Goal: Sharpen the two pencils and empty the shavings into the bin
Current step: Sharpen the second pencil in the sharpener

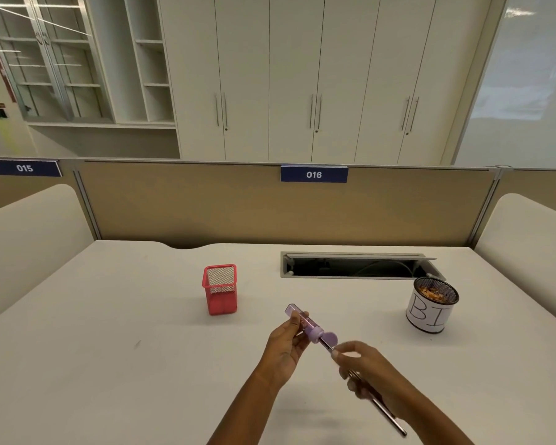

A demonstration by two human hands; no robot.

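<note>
At a white worktop in a partitioned office bay, a person sharpens a pencil with both hands raised above the surface. At far left a blue "015" sign hangs on the tan partition. A red mesh holder stands upright on the worktop, left of centre and well apart from the hands.

Just right of it, the left grip curls around a purple, see-through sharpener, fingers and thumb pinching its tube near the middle. The tube tilts up and away to the left, and its round cap hangs open at the near end. A dark pencil enters that near end and runs down to the right. The right grip, blurred, is curled around the pencil's shaft just beside the sharpener, with the pencil's free end jutting out past the wrist toward the bottom edge.

Above the hands, a blue "016" sign sits on the partition, with pale cupboards behind. An open cable slot is set into the worktop at the back right. Near its right end stands a black mesh bin, wrapped in white paper with "BI" showing, and shavings lie inside it. The bin sits to the right of both hands, well apart from them.
</note>
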